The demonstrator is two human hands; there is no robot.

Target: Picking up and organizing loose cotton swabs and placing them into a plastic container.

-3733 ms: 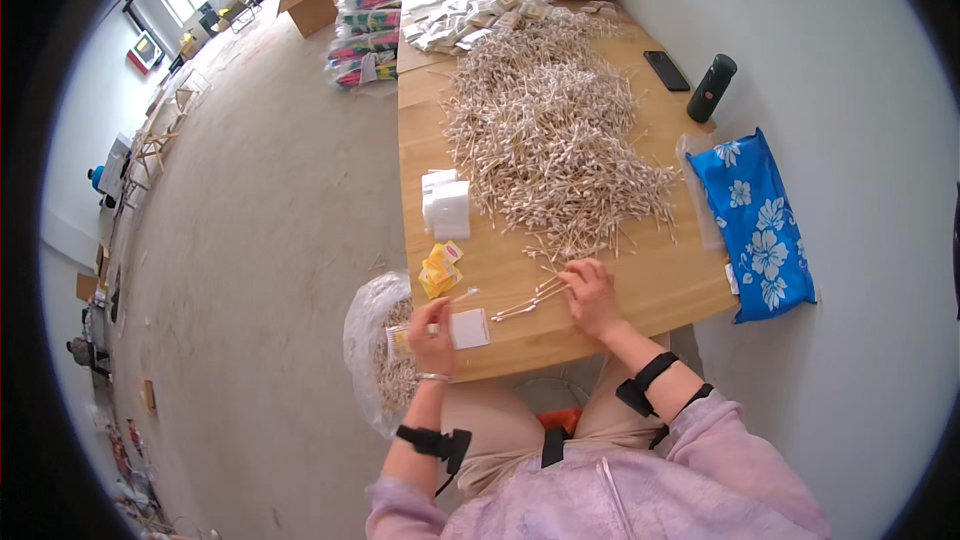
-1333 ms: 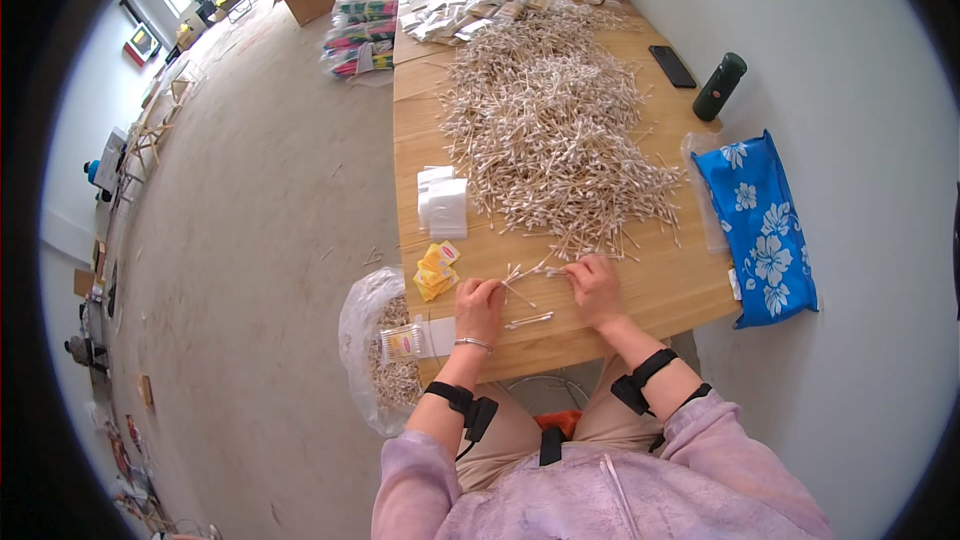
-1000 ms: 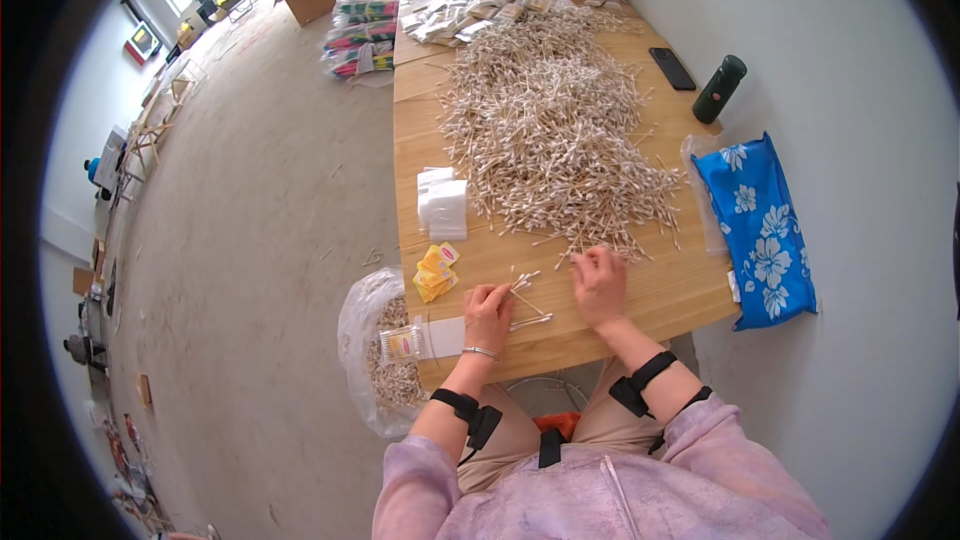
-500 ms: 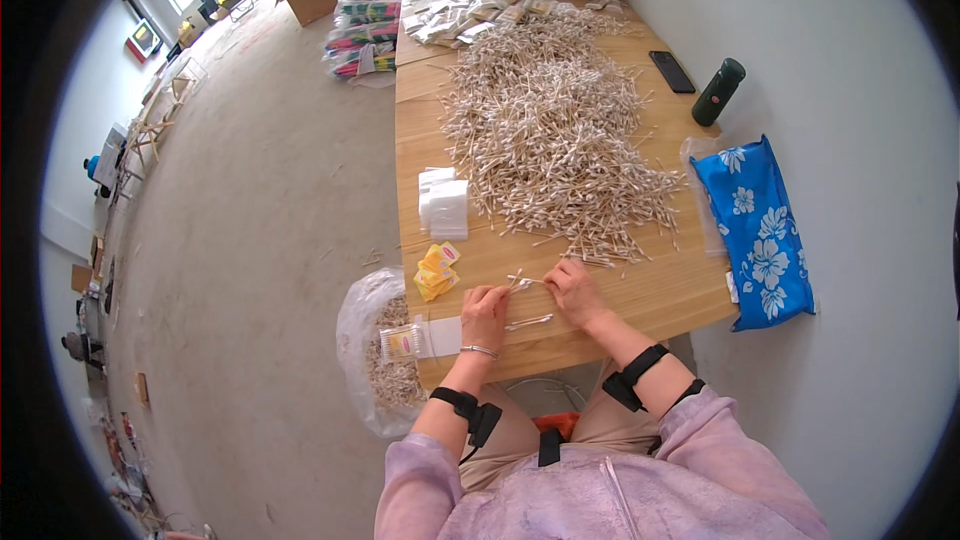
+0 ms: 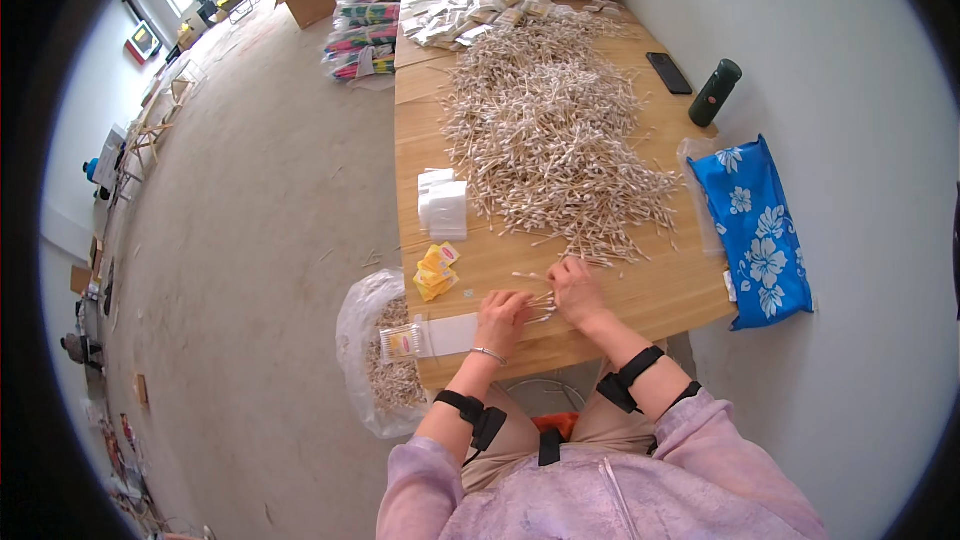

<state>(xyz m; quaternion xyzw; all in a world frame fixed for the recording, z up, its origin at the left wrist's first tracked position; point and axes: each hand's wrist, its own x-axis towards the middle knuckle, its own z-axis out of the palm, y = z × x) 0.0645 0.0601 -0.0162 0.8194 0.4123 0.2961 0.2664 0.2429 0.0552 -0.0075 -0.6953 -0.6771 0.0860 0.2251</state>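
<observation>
My left hand is at the near edge of the table, its fingers closed on a few cotton swabs whose white tips fan out to the right. Just across from it is my right hand, fingers pinched together. One cotton swab reaches left from those fingertips, though the grip itself is partly hidden. Beyond both hands spreads a large heap of loose cotton swabs. A white strip lies left of my left hand, beside a small clear pack of swabs at the table's edge.
Yellow cards and clear plastic bags lie along the left side. A clear sack of swabs hangs below. To the right are a blue flowered pack, a dark green bottle and a phone. Filled packets pile up far off.
My left hand has moved right and slightly nearer, onto the swabs that lay at the near edge. My right hand has shifted only a little.
</observation>
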